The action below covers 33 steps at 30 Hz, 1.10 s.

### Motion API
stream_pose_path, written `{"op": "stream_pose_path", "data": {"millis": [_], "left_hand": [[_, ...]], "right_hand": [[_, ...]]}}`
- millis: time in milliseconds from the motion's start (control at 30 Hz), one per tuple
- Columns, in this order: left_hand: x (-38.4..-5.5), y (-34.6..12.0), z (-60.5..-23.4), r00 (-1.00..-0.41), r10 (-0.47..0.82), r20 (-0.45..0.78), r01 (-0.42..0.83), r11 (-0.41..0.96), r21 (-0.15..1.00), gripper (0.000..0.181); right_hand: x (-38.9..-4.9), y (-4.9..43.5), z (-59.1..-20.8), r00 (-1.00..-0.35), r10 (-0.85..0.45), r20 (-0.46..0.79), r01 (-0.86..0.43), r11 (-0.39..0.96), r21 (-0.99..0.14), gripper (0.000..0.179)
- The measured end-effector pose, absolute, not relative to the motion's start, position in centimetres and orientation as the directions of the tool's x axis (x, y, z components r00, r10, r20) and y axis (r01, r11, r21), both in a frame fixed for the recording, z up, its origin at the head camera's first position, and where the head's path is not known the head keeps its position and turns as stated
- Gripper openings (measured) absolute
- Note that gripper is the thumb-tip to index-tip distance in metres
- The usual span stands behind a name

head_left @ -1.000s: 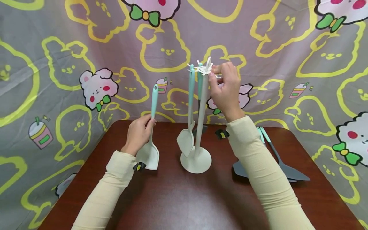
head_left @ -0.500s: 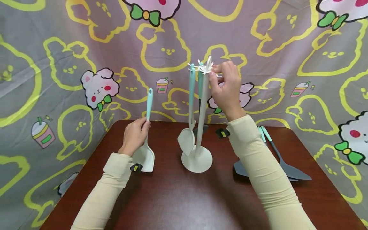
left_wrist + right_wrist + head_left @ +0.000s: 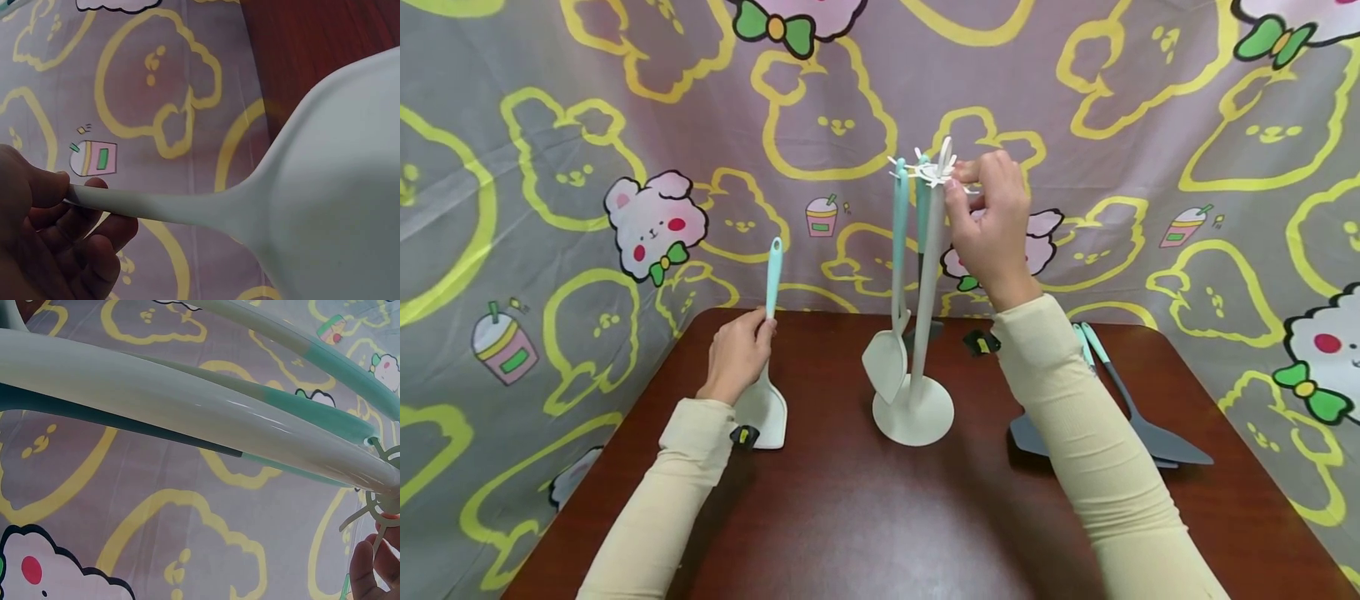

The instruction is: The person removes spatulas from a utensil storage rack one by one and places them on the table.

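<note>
My left hand [image 3: 735,354] pinches a white spatula [image 3: 767,417] by its shaft, just below the mint handle, between thumb and fingers. Its handle end points up and the wide blade hangs down; in the left wrist view the blade [image 3: 337,175] fills the right side. A white utensil stand [image 3: 927,300] rises at mid-table. My right hand [image 3: 994,229] pinches its hook ring [image 3: 936,172] at the top, a hook lying between thumb and fingers [image 3: 362,572]. From the ring's left side hang white utensils with mint handles, the front one a turner [image 3: 886,367], and a dark-headed utensil [image 3: 922,335] behind.
Several grey spatulas [image 3: 1165,442] with mint handles lie in a pile at the table's right, partly hidden by my right forearm. The stand's round base [image 3: 934,421] rests on the brown table [image 3: 865,517]. A patterned cloth [image 3: 700,142] hangs behind and on both sides.
My left hand has moved left, away from the stand, carrying the white spatula, which now sits slightly lower. My right hand stays at the hook ring.
</note>
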State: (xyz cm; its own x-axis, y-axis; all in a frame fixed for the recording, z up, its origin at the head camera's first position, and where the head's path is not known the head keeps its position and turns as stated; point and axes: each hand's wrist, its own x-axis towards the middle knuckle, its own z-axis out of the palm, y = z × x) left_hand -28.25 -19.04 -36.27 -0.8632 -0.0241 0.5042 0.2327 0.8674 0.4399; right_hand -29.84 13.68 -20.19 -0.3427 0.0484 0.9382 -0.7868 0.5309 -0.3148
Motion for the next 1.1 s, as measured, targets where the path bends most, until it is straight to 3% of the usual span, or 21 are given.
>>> {"op": "stream_pose_path", "data": {"millis": [1100], "left_hand": [[-30.9,-23.2,-37.7,-0.931,-0.053,0.362,0.124,0.885,0.448,0.027]], "right_hand": [[-29.8,13.7,-20.3,-0.357,0.052,0.933,-0.779,0.534,-0.328,0.025]]}}
